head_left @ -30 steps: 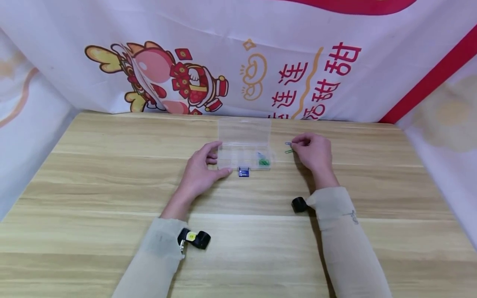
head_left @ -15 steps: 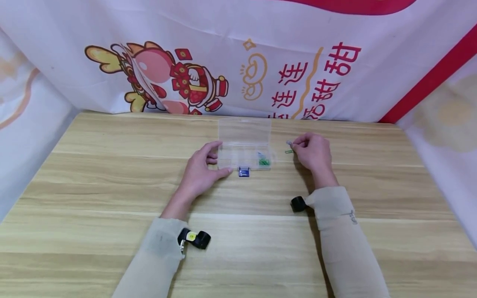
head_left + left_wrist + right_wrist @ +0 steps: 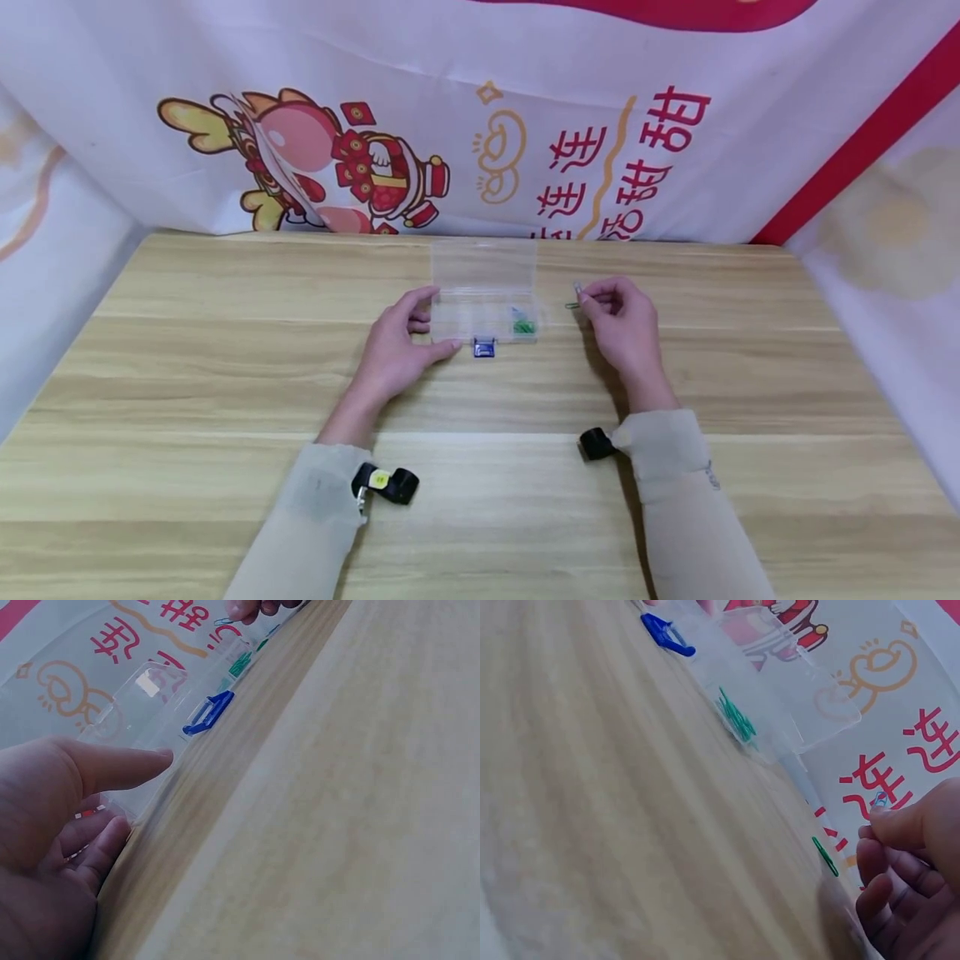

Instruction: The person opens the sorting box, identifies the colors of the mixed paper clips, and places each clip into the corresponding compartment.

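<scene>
My left hand (image 3: 397, 346) holds the left end of a clear plastic compartment box (image 3: 468, 321), its thumb at the front edge and its fingers at the far side. The box's lid (image 3: 483, 267) stands raised at the back. Several green paper clips (image 3: 523, 327) lie in the right compartment, with something light blue behind them. To the right of the box, my right hand (image 3: 622, 325) pinches a light blue paper clip (image 3: 880, 800) between thumb and forefinger, raised over the table. Below those fingertips, a loose green paper clip (image 3: 825, 856) lies on the wood.
A blue latch (image 3: 483, 347) sticks out from the box's front edge. The wooden table (image 3: 495, 500) meets a printed cloth (image 3: 337, 50) right behind the lid. In the left wrist view, a small blue piece (image 3: 273, 630) lies beyond the loose green clip.
The right hand has lifted the light blue paper clip and drawn slightly toward the body; the clip now points upward. The left hand keeps its hold on the box. The head view has shifted slightly.
</scene>
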Tool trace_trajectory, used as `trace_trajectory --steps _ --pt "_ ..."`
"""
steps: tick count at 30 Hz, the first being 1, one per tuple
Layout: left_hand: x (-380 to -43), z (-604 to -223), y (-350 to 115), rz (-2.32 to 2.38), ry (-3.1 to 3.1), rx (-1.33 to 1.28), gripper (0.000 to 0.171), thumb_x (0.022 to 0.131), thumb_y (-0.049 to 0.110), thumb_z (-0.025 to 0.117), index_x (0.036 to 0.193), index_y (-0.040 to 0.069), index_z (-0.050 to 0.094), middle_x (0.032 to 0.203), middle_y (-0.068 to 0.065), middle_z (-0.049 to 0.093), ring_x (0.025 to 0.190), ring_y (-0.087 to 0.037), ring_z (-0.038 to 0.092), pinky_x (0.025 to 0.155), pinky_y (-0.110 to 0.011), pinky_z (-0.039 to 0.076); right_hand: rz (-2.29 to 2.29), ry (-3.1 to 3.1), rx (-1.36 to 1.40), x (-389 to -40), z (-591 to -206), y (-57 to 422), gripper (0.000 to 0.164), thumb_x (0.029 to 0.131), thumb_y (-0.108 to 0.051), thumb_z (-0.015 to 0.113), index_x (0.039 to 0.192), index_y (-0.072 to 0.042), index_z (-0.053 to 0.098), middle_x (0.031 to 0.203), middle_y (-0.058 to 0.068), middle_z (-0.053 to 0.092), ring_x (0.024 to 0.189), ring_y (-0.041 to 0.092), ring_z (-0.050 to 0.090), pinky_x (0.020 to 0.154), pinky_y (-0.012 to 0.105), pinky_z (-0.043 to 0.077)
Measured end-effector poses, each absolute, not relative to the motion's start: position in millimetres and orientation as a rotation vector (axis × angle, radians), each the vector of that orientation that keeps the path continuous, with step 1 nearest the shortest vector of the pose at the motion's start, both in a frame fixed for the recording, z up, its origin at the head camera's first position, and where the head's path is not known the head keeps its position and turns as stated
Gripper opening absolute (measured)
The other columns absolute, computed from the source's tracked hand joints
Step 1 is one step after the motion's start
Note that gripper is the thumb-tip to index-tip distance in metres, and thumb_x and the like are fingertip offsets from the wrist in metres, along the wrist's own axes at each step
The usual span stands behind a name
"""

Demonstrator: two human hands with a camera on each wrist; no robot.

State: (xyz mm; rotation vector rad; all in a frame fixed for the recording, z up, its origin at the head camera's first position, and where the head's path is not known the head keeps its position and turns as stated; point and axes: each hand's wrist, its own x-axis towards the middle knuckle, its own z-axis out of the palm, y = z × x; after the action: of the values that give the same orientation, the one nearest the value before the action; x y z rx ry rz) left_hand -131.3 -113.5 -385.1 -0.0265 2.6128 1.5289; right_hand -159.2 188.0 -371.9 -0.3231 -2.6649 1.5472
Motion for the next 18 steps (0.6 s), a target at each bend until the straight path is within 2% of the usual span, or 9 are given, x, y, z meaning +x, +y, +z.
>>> trace_trajectory --steps 9,18 --pt "-129.6 -384.9 -115.2 1.531 2.607 -0.024 0.082 0.09 0.02 0.088 0.162 0.02 0.048 0.139 -0.014 0.059 0.128 -0.033 0.059 0.114 -0.048 0.051 1.587 -2.599 -0.372 -155.8 -379.2 182.1 0.018 0.107 -0.02 0.067 0.121 -0.009 0.072 0.112 0.007 0.07 0.099 0.017 0.062 0.08 0.022 0.054" --pt "-131.1 -385.9 -115.1 1.533 2.609 -0.02 0.082 0.09 0.02 0.088 0.161 0.02 0.049 0.139 -0.014 0.059 0.128 -0.032 0.06 0.115 -0.048 0.051 1.57 -2.626 -0.383 -154.5 -377.0 177.7 0.018 0.107 -0.023 0.068 0.12 -0.013 0.074 0.116 0.006 0.07 0.102 0.02 0.059 0.087 0.03 0.052"
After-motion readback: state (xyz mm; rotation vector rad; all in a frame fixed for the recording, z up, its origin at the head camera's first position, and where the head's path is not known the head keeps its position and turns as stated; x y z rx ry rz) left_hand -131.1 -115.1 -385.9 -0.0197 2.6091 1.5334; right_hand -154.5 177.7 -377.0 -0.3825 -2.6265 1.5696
